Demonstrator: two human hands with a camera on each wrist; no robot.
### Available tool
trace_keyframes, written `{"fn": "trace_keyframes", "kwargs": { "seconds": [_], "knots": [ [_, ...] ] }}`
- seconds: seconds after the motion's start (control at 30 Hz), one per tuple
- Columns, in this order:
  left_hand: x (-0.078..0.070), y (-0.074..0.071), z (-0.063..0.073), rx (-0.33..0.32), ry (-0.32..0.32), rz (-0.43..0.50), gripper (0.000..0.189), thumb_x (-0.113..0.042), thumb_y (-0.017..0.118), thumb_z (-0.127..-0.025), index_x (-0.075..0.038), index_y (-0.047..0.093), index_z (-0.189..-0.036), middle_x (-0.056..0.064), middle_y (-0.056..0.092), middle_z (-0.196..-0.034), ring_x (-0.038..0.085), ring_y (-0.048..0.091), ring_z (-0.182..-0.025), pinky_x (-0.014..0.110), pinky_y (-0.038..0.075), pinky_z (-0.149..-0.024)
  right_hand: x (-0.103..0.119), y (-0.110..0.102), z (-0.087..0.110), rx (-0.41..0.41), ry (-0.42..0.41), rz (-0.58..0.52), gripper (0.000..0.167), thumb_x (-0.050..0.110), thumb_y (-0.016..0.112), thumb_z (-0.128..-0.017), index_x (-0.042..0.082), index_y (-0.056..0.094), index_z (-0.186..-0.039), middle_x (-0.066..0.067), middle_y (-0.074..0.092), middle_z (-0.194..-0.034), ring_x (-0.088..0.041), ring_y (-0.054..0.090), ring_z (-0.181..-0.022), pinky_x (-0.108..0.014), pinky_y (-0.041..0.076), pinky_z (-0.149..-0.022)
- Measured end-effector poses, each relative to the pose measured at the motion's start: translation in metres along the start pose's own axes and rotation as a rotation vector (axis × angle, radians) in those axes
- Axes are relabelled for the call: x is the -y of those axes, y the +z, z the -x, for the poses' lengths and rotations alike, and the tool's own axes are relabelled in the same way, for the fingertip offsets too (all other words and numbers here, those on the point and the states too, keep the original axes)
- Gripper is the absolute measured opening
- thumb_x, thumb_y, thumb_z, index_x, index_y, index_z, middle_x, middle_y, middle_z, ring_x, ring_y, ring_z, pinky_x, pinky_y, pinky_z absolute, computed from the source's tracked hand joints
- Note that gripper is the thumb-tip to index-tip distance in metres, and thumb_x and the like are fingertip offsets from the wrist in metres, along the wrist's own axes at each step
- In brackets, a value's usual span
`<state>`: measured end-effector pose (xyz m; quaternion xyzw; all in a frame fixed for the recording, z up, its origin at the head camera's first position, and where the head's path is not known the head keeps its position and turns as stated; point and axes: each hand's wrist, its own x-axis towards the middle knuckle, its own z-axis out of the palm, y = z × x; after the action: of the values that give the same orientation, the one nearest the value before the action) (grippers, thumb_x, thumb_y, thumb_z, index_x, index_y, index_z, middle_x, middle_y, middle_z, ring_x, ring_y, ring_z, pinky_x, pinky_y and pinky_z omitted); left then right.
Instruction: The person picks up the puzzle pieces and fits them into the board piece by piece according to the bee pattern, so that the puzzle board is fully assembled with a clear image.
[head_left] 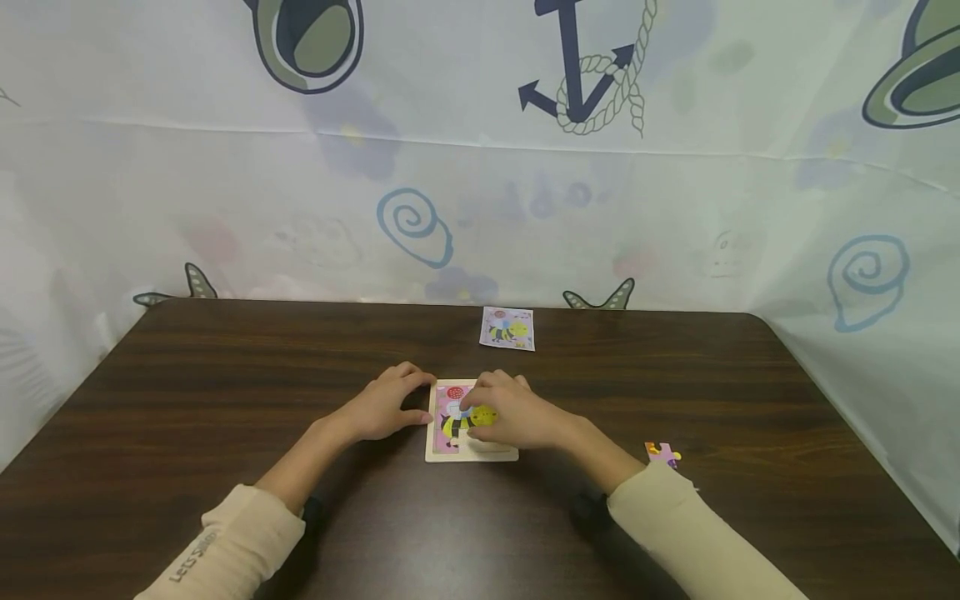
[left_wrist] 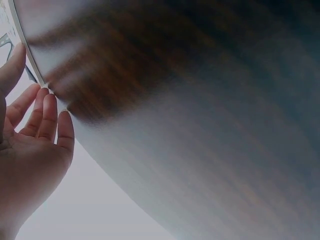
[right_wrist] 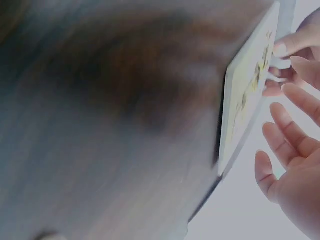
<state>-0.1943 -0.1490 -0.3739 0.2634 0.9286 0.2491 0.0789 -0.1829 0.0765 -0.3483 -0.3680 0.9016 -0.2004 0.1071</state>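
Observation:
A jigsaw puzzle in a pale wooden frame lies on the table, with a yellow and black bee picture on pink. Its lower right part shows bare wood. My left hand is at the frame's left edge, thumb and index fingertip against it; the left wrist view shows its fingers loosely extended. Over the right half of the puzzle hovers my right hand, covering part of the picture. In the right wrist view its fingers are spread and loosely bent, with no piece visible between them.
A loose pink puzzle piece with orange and yellow parts lies to the right, partly behind the right sleeve. Further back on the dark wooden table is a small bee picture card. A printed curtain hangs behind the table.

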Motion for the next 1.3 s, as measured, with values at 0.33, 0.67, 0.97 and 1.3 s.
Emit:
{"fn": "trace_keyframes", "kwargs": {
  "seconds": [0.33, 0.67, 0.97, 1.3],
  "knots": [
    [0.0, 0.003, 0.001, -0.016, -0.003, -0.017, 0.049, -0.023, 0.068, -0.083, -0.003, 0.051, -0.125, 0.015, 0.048, -0.118, 0.033, 0.043, -0.11, 0.053, 0.035, -0.091, -0.024, -0.011, 0.022, -0.039, 0.031, -0.03, 0.028, 0.018, 0.068, -0.082, 0.008, 0.065, -0.108, -0.006, 0.055, -0.101, -0.021, 0.047, -0.097, -0.043, 0.032, -0.082],
    [-0.001, 0.005, 0.001, -0.02, -0.009, -0.02, 0.05, -0.023, 0.068, -0.083, -0.003, 0.051, -0.126, 0.015, 0.047, -0.119, 0.033, 0.043, -0.111, 0.051, 0.037, -0.091, -0.058, -0.022, 0.053, -0.058, 0.026, -0.086, 0.027, 0.018, 0.068, -0.083, 0.004, 0.063, -0.106, -0.005, 0.056, -0.098, -0.023, 0.053, -0.092, -0.041, 0.045, -0.08],
    [0.001, 0.005, 0.002, -0.019, -0.004, -0.018, 0.05, -0.023, 0.068, -0.083, -0.003, 0.051, -0.125, 0.014, 0.048, -0.118, 0.033, 0.043, -0.11, 0.051, 0.037, -0.09, -0.081, -0.028, 0.086, -0.042, 0.038, -0.043, 0.027, 0.019, 0.068, -0.083, 0.002, 0.063, -0.103, -0.005, 0.058, -0.098, -0.025, 0.056, -0.094, -0.041, 0.046, -0.081],
    [-0.001, 0.003, 0.002, -0.013, -0.016, -0.01, 0.05, -0.023, 0.068, -0.083, -0.003, 0.051, -0.125, 0.014, 0.047, -0.119, 0.033, 0.043, -0.111, 0.051, 0.037, -0.091, -0.093, -0.032, 0.118, -0.033, 0.049, -0.052, 0.024, 0.02, 0.069, -0.081, 0.005, 0.063, -0.099, -0.002, 0.058, -0.096, -0.023, 0.057, -0.092, -0.041, 0.046, -0.08]
  ]
}}
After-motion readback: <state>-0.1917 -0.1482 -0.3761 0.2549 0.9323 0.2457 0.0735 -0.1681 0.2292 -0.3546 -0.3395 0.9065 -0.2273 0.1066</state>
